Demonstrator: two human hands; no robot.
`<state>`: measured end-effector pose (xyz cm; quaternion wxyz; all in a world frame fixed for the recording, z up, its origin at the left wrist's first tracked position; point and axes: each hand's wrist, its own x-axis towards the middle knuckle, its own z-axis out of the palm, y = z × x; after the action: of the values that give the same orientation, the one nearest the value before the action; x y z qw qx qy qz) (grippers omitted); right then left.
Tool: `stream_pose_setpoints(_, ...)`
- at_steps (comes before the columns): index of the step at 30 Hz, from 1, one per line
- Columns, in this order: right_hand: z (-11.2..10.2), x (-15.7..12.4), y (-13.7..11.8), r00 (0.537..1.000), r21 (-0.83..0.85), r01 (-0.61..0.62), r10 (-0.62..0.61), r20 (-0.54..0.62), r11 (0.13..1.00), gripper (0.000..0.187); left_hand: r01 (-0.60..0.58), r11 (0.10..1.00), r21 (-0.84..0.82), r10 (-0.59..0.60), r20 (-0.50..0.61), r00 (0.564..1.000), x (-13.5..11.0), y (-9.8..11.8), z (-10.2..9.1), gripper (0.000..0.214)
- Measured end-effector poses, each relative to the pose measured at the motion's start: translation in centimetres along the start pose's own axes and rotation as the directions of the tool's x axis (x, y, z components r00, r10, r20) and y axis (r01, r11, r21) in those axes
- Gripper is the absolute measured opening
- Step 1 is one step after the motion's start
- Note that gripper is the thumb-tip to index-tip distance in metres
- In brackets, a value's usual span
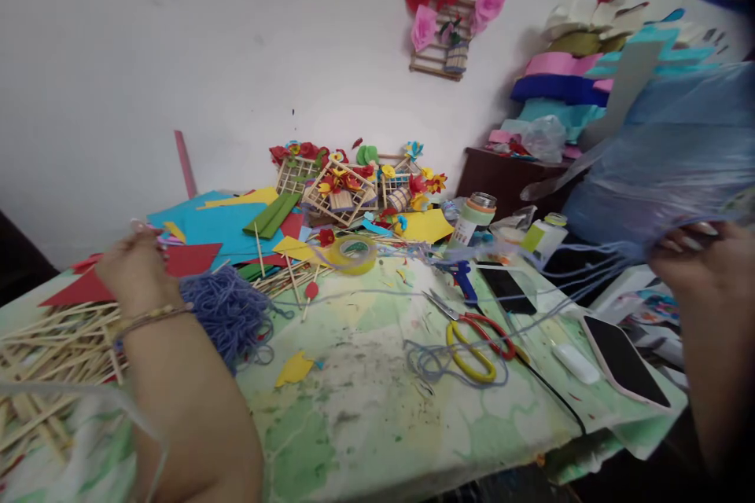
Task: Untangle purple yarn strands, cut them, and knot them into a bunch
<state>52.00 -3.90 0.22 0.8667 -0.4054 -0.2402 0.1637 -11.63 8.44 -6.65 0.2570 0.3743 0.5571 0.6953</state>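
My right hand (pixel 701 255), raised at the right edge, is closed around several strands of blue-violet yarn (pixel 581 271). The strands stretch from it leftwards above the table, some blurred, and a few droop to a loose loop by the scissors (pixel 472 342). On the left, my left hand (pixel 134 263) is held up with fingers curled together near the coloured paper; what lies between them, if anything, is hidden. Beside my left forearm lies a tangled heap of the same yarn (pixel 224 310). The scissors have one red and one yellow handle and lie partly open.
Wooden sticks (pixel 59 361) pile up at the left. Toward the back are small stick frames with paper flowers (pixel 339 192), tape (pixel 352 254) and a jar (pixel 475 220). A blue glue gun (pixel 465 283) and two phones (pixel 626 361) lie right. A bluish plastic bag (pixel 666 149) bulges there.
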Motion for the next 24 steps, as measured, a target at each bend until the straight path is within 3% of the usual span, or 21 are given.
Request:
stream_pose_setpoints(2, 1.9, -2.1, 0.3, 0.997, -0.054, -0.012, 0.016, 0.077, 0.998, 0.037, -0.075, 0.997, 0.007, 0.075, -0.090, 0.993, -0.7, 1.0, 1.9, 0.014)
stream_pose_setpoints(3, 3.2, -3.5, 0.5, 0.990, -0.066, -0.031, 0.040, 0.139, 0.997, 0.033, -0.094, 0.996, 0.005, 0.095, -0.067, 0.993, -1.4, 1.6, 3.2, 0.011)
stream_pose_setpoints(5, 6.1, -6.4, 0.6, 0.944, -0.028, -0.068, 0.073, 0.321, 0.997, 0.024, -0.119, 0.993, -0.011, 0.119, 0.084, 0.989, -3.2, 2.9, 6.1, 0.009)
stream_pose_setpoints(8, 10.1, -10.3, 0.2, 0.820, -0.067, -0.044, 0.075, 0.568, 0.997, 0.017, -0.168, 0.984, -0.055, 0.176, 0.328, 0.928, -7.3, 4.2, 10.6, 0.013)
stream_pose_setpoints(9, 11.1, -11.3, -0.2, 0.779, -0.075, -0.032, 0.072, 0.623, 0.997, 0.018, -0.184, 0.981, -0.068, 0.196, 0.424, 0.885, -8.9, 4.4, 11.8, 0.016)
stream_pose_setpoints(11, 12.6, -12.8, -1.3, 0.733, -0.057, -0.008, 0.044, 0.679, 0.998, 0.018, -0.275, 0.953, -0.127, 0.286, 0.678, 0.677, -12.2, 4.3, 13.9, 0.020)
stream_pose_setpoints(14, 13.7, -14.0, -3.5, 0.729, 0.006, 0.017, -0.017, 0.684, 1.000, 0.020, -0.335, 0.925, -0.177, 0.312, 0.858, 0.408, -16.5, 3.7, 15.8, 0.024)
stream_pose_setpoints(16, 13.9, -14.3, -4.9, 0.747, 0.038, 0.044, -0.058, 0.662, 0.998, 0.021, -0.268, 0.941, -0.205, 0.283, 0.913, 0.295, -18.5, 3.4, 16.5, 0.029)
stream_pose_setpoints(20, 13.1, -13.9, -6.4, 0.771, 0.017, 0.107, -0.093, 0.630, 0.994, 0.030, 0.081, 0.985, -0.154, 0.148, 0.986, 0.077, -19.6, 3.3, 16.8, 0.033)
stream_pose_setpoints(22, 12.6, -13.3, -6.7, 0.767, 0.000, 0.115, -0.088, 0.636, 0.993, 0.037, 0.156, 0.983, -0.099, 0.095, 0.995, 0.034, -18.9, 3.5, 16.5, 0.031)
stream_pose_setpoints(24, 12.1, -12.5, -6.7, 0.769, -0.005, 0.113, -0.084, 0.634, 0.994, 0.037, 0.140, 0.987, -0.078, 0.078, 0.997, 0.010, -18.0, 3.6, 16.1, 0.029)
